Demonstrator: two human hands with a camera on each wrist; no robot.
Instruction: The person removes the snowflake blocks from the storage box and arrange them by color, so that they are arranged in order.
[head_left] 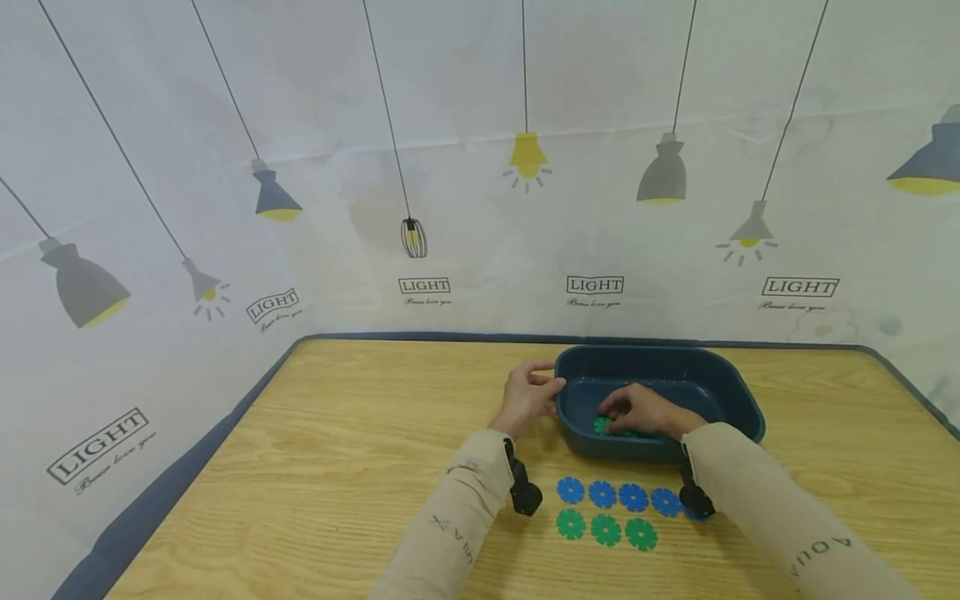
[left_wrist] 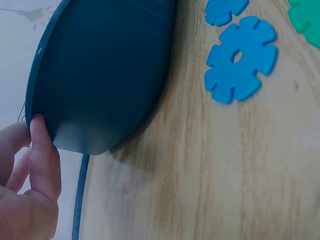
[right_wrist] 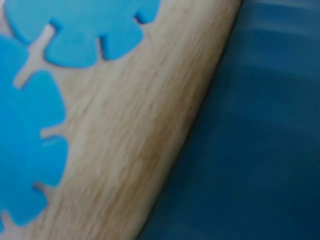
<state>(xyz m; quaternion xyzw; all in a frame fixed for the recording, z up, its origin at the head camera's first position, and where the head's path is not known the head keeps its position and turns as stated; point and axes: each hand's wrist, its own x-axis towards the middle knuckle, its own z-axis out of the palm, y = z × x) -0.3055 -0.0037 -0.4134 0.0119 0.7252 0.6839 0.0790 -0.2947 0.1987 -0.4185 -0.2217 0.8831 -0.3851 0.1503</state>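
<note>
A dark blue plastic basin [head_left: 652,450] stands on the table. At its left end my left hand [head_left: 525,396] holds the rim; the left wrist view shows the fingers [left_wrist: 44,165] against the wall's upper edge. My right hand [head_left: 641,410] reaches inside the basin, its thumb and finger pinching a green notched disc [head_left: 602,426]. More green shows under that hand, mostly covered. In front of the basin lies a row of several blue notched discs [head_left: 602,494], the rightmost partly hidden by the right wrist camera. Below them lie three green discs [head_left: 606,530]. The right wrist view leaves out the right hand.
The wooden table [head_left: 337,467] runs back to a white cloth [head_left: 480,208] printed with hanging lamps. Dark edging [head_left: 420,336] borders the table's far side. Both forearms, in beige sleeves [head_left: 450,517], flank the rows of discs.
</note>
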